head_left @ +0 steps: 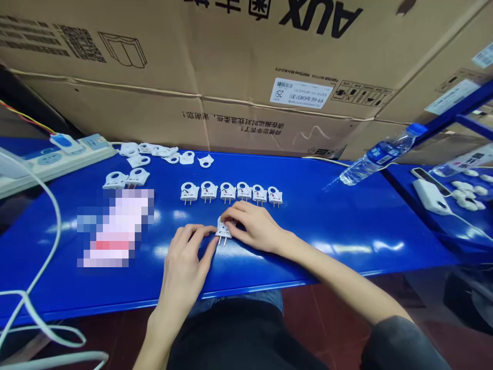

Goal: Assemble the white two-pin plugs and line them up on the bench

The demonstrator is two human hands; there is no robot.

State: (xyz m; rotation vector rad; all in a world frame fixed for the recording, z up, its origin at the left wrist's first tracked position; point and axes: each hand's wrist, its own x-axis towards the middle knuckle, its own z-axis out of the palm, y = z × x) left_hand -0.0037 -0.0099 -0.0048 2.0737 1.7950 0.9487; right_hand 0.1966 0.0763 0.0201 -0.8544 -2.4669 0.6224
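Left hand [185,254] and right hand [257,226] pinch a white plug [223,233] | on blue worktop [308,231], near side of six similar plugs [244,192] | light edge pressure, clear of the prongs [225,241], should steady it

The right hand [254,226] is covering a good chunk of the white plug [222,232], and whatever's printed on it is too tiny to read. Same deal with the row of plugs [189,192] just beyond that hand. Left of the left hand [187,252] there's a pixelated patch [119,223], can't tell what's under it. Further out that way, the power strip [69,163] and white cord [59,226] run off the frame. Past both hands, the cardboard box [231,97] gets chopped at the top.
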